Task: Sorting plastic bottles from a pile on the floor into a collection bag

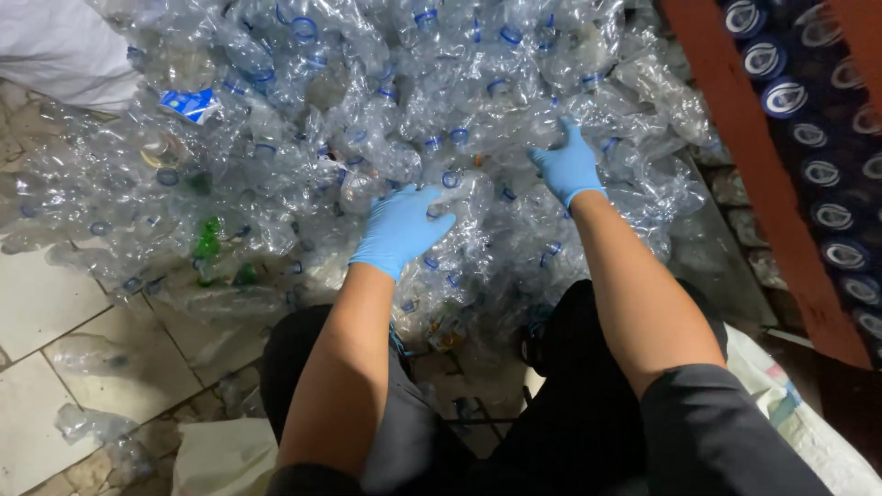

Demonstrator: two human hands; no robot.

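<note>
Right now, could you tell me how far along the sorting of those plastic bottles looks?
Early, it seems. Done: little shows; a white sack lies by the right knee, contents hidden. In hand: the left hand and right hand, both in blue gloves, press into the bottle pile; whether either grips a bottle is unclear. Left: most of the pile, plus a green bottle and strays on the floor.

Left hand (pixel 401 230): blue-gloved, palm down, fingers curled. Right hand (pixel 567 165): blue-gloved, reaching farther forward, fingers spread. Forearms bare, both extended.

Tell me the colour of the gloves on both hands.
Light blue on the left hand and right hand, clear in the head view.
</note>
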